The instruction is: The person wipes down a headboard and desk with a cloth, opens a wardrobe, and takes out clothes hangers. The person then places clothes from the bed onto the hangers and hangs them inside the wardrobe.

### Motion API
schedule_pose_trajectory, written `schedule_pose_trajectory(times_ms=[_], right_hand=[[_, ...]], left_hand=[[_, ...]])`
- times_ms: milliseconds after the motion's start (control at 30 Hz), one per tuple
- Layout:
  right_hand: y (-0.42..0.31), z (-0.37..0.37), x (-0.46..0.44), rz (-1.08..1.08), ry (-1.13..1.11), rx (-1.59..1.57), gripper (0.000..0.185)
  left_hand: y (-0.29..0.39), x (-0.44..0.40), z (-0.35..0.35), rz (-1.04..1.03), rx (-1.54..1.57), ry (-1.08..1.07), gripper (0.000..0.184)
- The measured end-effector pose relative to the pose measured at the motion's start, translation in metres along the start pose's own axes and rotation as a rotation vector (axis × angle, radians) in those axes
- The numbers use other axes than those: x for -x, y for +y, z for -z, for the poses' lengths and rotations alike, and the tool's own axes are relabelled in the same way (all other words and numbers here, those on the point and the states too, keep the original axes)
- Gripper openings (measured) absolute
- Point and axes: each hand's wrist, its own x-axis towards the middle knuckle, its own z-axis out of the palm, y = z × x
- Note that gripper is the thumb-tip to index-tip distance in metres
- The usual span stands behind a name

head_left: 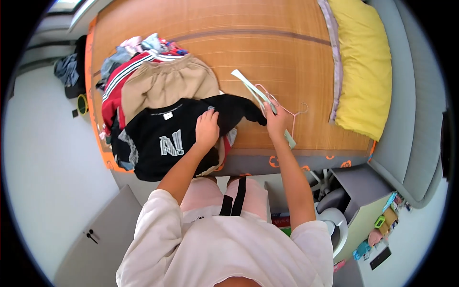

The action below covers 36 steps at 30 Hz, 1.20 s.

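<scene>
A black sweatshirt [152,126] with white lettering lies spread at the front of the mat, one sleeve stretched to the right. My left hand [207,129] rests on it near the shoulder, fingers laid on the cloth. Beyond the sleeve's cuff, my right hand [277,120] is closed around a long, pale, flat strip [245,81]; its exact kind is unclear. Something grey shows at the fingers. A pink clothes hanger [295,115] lies beside and partly under this hand.
Beige trousers [167,81], a red garment with white stripes [114,88] and other clothes lie piled behind the sweatshirt. The woven mat [267,50] covers the bed. A yellow quilt [361,67] lies on the right. Below it stands a grey cabinet [363,184] beside a white fan-like object [334,222].
</scene>
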Motion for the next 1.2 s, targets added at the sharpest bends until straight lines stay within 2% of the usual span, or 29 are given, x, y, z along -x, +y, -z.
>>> schedule_pose_trajectory(times_ms=[67, 200, 267, 333, 400, 467, 533, 600, 767, 800, 967, 1067, 1133, 1167, 1200], right_hand=[[-0.05, -0.008, 0.003, -0.038, -0.058, 0.021, 0.03], [-0.089, -0.037, 0.008, 0.032, -0.143, -0.041, 0.03], [-0.1, -0.053, 0.011, 0.096, -0.263, -0.027, 0.03], [-0.119, -0.067, 0.019, 0.139, -0.314, -0.021, 0.03], [-0.133, -0.081, 0.028, 0.183, -0.357, -0.014, 0.031], [-0.141, -0.096, 0.035, 0.279, -0.361, -0.012, 0.031], [-0.154, -0.105, 0.041, 0.321, -0.372, 0.02, 0.031], [-0.166, -0.112, 0.045, 0.36, -0.381, 0.054, 0.031], [-0.19, -0.135, 0.051, 0.393, -0.545, -0.014, 0.03], [-0.193, -0.141, 0.054, 0.436, -0.567, -0.05, 0.03], [-0.205, -0.18, 0.107, 0.364, -0.78, -0.076, 0.03], [-0.215, -0.186, 0.136, 0.34, -0.778, -0.153, 0.032], [-0.214, -0.182, 0.142, 0.302, -0.75, -0.178, 0.031], [-0.212, -0.179, 0.143, 0.258, -0.714, -0.201, 0.031], [-0.213, -0.173, 0.144, 0.263, -0.708, -0.197, 0.031]], left_hand=[[-0.025, 0.006, 0.026, 0.097, -0.102, 0.048, 0.044], [-0.088, 0.024, 0.081, 0.286, -0.466, 0.045, 0.038], [-0.111, 0.035, 0.111, 0.324, -0.627, -0.037, 0.036], [-0.135, 0.048, 0.125, 0.271, -0.73, -0.02, 0.035], [-0.15, 0.06, 0.134, 0.25, -0.688, -0.079, 0.038], [-0.156, 0.068, 0.136, 0.208, -0.685, -0.076, 0.033], [-0.154, 0.073, 0.141, 0.18, -0.656, -0.063, 0.012], [-0.149, 0.08, 0.143, 0.136, -0.619, -0.058, 0.01], [-0.133, 0.099, 0.159, 0.059, -0.467, 0.113, 0.011], [-0.126, 0.101, 0.164, -0.014, -0.414, 0.212, 0.01], [-0.083, 0.127, 0.186, -0.209, -0.181, 0.337, 0.015], [-0.088, 0.147, 0.199, -0.146, -0.066, 0.343, 0.029], [-0.097, 0.155, 0.219, -0.022, -0.038, 0.479, 0.041], [-0.106, 0.156, 0.225, 0.077, 0.008, 0.529, 0.045], [-0.118, 0.154, 0.233, 0.151, -0.036, 0.552, 0.038]])
